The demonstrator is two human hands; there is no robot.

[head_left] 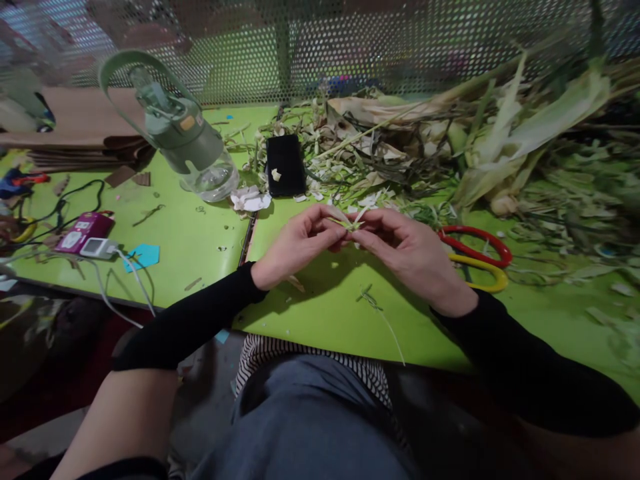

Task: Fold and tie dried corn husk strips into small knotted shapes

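Note:
Over the green table point(320, 307), my left hand point(305, 240) and my right hand point(405, 250) meet in front of me, thumbs close together. Between their fingertips they pinch a small piece of pale green corn husk point(351, 224), its strips splayed upward in a V. The fingers behind it are partly hidden. Just right of my right hand lie scissors with one red handle point(500, 248) and one yellow handle point(493, 279); my hand covers part of them. A knotted green scrap with a thin pale strand point(371, 300) rests on the table below my hands.
A black phone point(286, 167) and a green-lidded water bottle point(200, 147) stand beyond my hands. Heaps of husk scraps point(390, 133) and a corn stalk point(540, 120) fill the back right. A purple power strip point(85, 233) with white cables sits left. A perforated screen point(325, 53) borders the back.

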